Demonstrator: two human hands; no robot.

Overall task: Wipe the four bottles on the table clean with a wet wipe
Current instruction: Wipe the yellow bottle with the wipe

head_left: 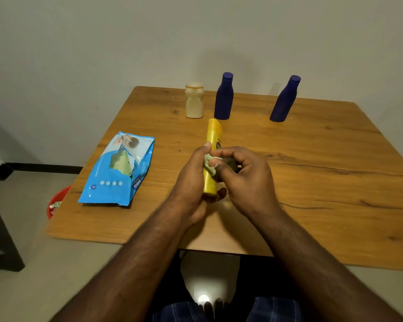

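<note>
Two hands: left hand grips yellow bottle; right hand pinches wet wipe.
Axis: lengthwise away, cap beyond fingers.

A yellow bottle is held above the table, a pale green wet wipe pressed against it; a cream bottle and two dark blue bottles stand upright behind.

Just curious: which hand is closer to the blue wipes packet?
Left. The left hand grips the yellow bottle just right of the wipes packet; the right hand is beyond the bottle, farther away.

It looked a plain home room: a wooden table against a bare wall, tiled floor.
</note>
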